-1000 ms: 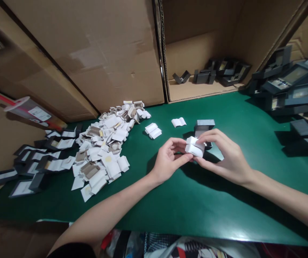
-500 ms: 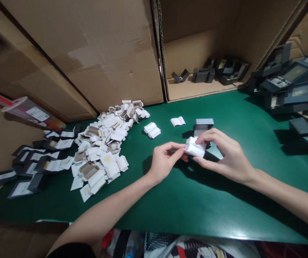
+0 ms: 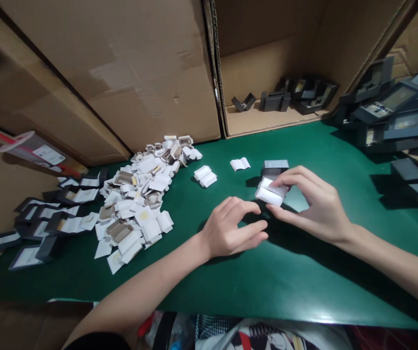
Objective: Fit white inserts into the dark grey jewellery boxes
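Note:
My right hand pinches a small folded white insert between thumb and fingers, just in front of a small open grey box on the green table. My left hand hovers palm down below and left of the insert, fingers loosely curled and apart, holding nothing. Two more folded white inserts lie behind it, one pair to the left and a single one beside the grey box.
A heap of white and tan inserts covers the table's left, with flat grey box pieces beyond it. An open carton at the back holds grey boxes. More grey boxes are stacked at the right.
My left hand let go of the white insert and dropped back toward me. My right hand kept the insert and carried it slightly up toward the grey box.

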A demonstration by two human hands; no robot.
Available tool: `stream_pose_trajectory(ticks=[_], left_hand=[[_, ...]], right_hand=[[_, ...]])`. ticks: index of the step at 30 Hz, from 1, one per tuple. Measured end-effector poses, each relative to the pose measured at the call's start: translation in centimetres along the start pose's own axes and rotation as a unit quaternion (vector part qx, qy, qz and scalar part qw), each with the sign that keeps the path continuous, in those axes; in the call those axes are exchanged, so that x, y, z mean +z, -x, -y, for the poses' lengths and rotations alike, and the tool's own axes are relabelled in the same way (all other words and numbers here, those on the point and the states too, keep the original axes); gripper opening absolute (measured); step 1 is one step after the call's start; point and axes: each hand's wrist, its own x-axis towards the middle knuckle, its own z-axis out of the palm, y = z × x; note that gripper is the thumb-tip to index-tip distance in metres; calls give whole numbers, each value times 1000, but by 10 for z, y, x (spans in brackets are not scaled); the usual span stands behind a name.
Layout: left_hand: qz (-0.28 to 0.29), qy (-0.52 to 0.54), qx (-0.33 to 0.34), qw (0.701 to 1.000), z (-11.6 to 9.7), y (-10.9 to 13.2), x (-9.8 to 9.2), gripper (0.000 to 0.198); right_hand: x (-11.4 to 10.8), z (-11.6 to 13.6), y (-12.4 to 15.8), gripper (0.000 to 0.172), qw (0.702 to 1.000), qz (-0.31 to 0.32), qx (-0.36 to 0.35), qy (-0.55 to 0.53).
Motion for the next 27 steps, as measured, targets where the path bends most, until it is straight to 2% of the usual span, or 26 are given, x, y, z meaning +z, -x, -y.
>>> stream_pose_trajectory(ticks=[2, 6, 12, 15, 17, 20, 24, 27], left_hand=[[-6, 6, -3, 1000, 0, 0, 1, 22], [-15, -14, -51, 998, 5, 0, 4, 36], [-13, 41, 17, 999, 5, 1, 7, 16], [-45, 74, -47, 995, 7, 2, 9, 16], [-52, 86, -123, 987, 12, 0, 11, 26], [-17, 112, -201, 973, 26, -6, 21, 50], [35, 168, -201, 964, 45, -22, 44, 94], [78, 220, -216, 948, 52, -32, 56, 113]], right_hand=[[-1, 0, 0, 26, 1000, -3, 1, 2], [-1, 0, 1, 25, 1000, 8, -8, -2], [-1, -3, 0, 27, 1000, 2, -16, 2], [-4, -7, -3, 28, 999, 4, -33, 15], [-6, -12, -5, 28, 998, 3, -53, 37], [-12, -21, -7, 28, 990, 6, -93, 103], [-19, -30, -9, 26, 975, 14, -124, 182], [-21, -32, -8, 23, 971, 38, -133, 195]])
